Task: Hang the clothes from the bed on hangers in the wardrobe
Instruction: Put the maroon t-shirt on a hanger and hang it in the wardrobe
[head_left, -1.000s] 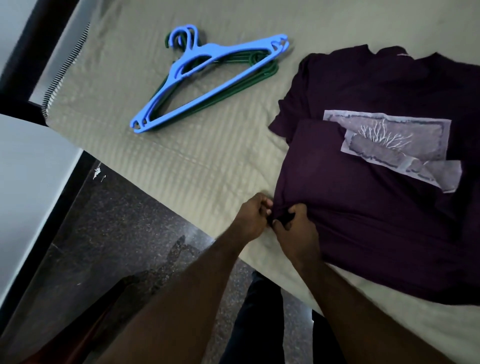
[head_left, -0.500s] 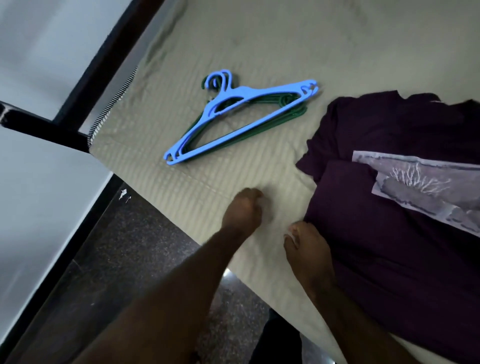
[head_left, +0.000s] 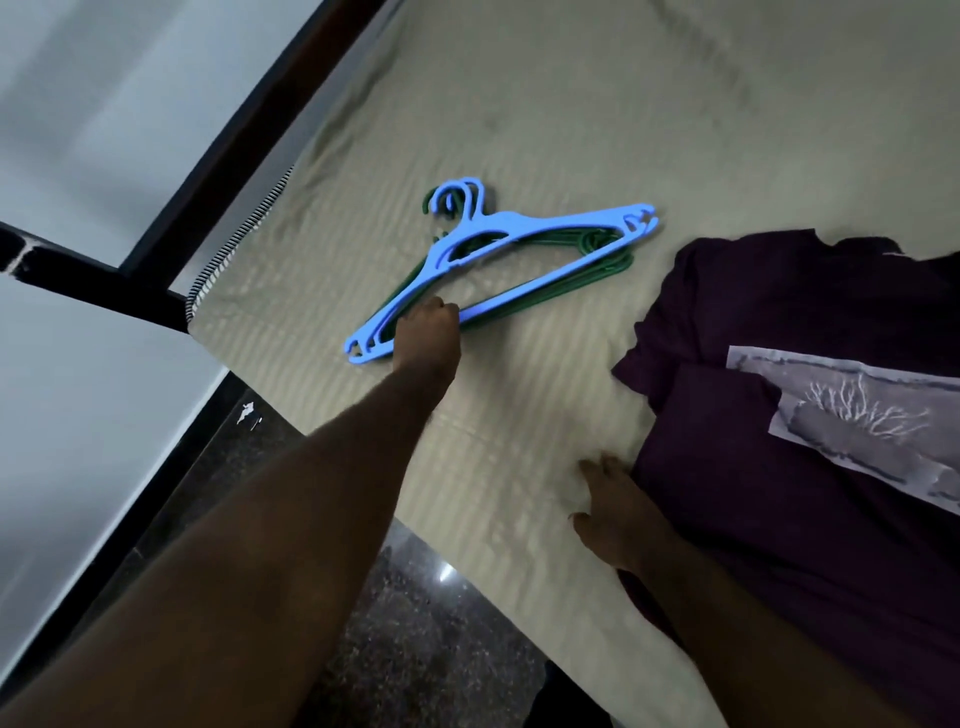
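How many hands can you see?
2. The left hand grips the hangers; the right hand rests on the bed beside the shirt. None hidden.

left hand (head_left: 428, 332) off shirt (head_left: 805, 519), now curled on blue hanger (head_left: 545, 228); right hand (head_left: 618, 519) opened

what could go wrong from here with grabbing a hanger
The blue hanger lies on green hangers with their hooks nested, so the left hand may lift several tangled together. The stack sits near the edge of the bed; a sideways tug could slide some onto the floor.
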